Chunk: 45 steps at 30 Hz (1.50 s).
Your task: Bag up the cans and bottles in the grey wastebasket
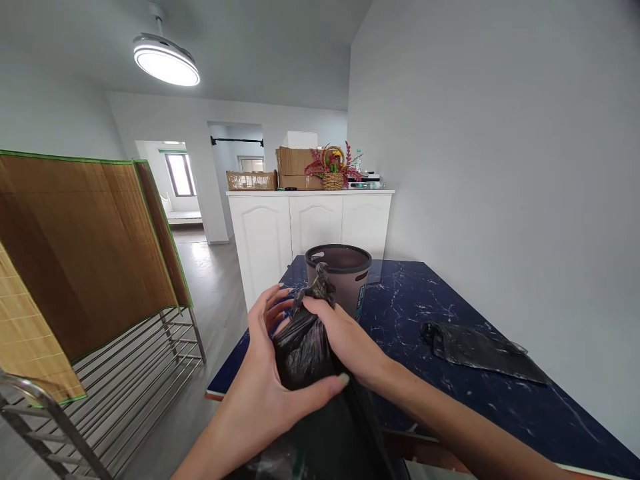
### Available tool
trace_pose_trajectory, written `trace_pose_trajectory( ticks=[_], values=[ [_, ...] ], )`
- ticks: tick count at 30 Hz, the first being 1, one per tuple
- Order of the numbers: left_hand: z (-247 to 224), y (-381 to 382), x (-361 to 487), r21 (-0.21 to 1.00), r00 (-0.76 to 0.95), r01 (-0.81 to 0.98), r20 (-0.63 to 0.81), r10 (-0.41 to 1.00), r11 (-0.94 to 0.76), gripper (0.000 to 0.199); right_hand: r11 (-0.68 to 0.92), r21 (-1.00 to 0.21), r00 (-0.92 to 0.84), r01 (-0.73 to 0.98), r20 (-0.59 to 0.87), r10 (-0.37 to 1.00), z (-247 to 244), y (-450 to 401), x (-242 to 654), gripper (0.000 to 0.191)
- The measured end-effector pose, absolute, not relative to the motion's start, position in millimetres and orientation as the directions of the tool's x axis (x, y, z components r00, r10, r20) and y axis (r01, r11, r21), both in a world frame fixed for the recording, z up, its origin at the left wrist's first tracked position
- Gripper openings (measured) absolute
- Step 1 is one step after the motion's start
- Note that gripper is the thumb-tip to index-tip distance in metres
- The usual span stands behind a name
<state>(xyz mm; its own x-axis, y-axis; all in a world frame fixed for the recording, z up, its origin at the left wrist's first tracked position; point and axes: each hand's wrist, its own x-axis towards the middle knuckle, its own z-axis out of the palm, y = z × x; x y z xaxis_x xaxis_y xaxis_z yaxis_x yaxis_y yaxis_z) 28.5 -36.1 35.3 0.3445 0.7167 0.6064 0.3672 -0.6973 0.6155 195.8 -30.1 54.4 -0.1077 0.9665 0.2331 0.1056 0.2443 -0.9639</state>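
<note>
A black plastic bag, its top gathered into a crumpled twist, hangs in front of me at the table's near edge. My right hand pinches the bag just below the twisted top, the thumb lying across it. Loosely curled round the bag's left side is my left hand, with its thumb stretched over the front and its fingers behind. Beyond the hands stands a brownish-grey trash can with a black rim and cut-out handles, upright on the table. The lower part of the bag runs out of view.
The dark blue marble-patterned table bears a folded black plastic bag on its right. A metal rack draped with a bamboo mat stands left. Behind is a white cabinet with cardboard boxes and a flower basket.
</note>
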Motion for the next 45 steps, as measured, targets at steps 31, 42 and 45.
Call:
trace_pose_trajectory(
  ticks=[31,42,45],
  values=[
    [42.0,-35.7,66.2,0.584,0.392,0.485,0.52,0.759,-0.651,0.044,0.364,-0.907,-0.034,0.212,0.365,0.93,73.4,-43.0,205.9,0.041],
    [32.1,-22.0,59.2,0.399,0.411,0.553,0.633,0.656,-0.732,0.031,0.291,-0.951,-0.186,0.109,0.268,0.945,76.9,-43.9,222.6,0.04],
    [35.0,-14.7,53.5,0.528,0.376,0.423,0.637,0.673,-0.736,0.033,0.229,-0.972,-0.247,0.043,0.212,0.946,71.6,-42.6,231.4,0.092]
  ],
)
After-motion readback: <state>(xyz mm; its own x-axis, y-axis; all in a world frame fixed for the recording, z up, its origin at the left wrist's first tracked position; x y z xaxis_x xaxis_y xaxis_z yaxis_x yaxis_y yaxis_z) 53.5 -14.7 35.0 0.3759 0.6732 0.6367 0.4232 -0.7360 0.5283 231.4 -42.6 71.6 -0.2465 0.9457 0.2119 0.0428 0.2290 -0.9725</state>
